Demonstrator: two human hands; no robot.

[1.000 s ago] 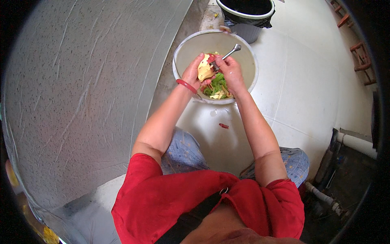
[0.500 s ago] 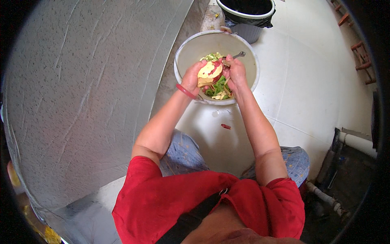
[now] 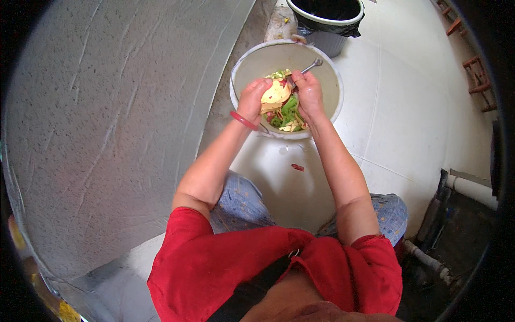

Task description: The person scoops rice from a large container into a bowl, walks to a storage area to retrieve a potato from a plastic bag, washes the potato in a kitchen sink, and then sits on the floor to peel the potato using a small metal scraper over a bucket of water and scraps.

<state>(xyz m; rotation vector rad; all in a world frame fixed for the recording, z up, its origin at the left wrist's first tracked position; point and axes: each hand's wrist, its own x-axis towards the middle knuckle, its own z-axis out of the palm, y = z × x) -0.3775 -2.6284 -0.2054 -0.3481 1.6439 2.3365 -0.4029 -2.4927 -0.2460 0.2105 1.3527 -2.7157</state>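
My left hand is wrapped round a partly peeled sweet potato, its flesh pale yellow with patches of red skin left at the top and right side. In my right hand is a peeler; its silver handle sticks out up and to the right, while its blade is hidden by the fingers and the sweet potato. Both hands are over a large whitish bucket. Inside it lie green leafy scraps and pale and reddish peelings.
Behind the bucket stands a grey bin lined with a black bag. A small red scrap lies on the pale tiled floor in front of my knees. A grey sheet-covered surface borders my left; a white pipe is at the right.
The yellow flesh shows more and the red skin on the sweet potato less. The peeler's handle has tipped further up, and my right hand has shifted slightly.
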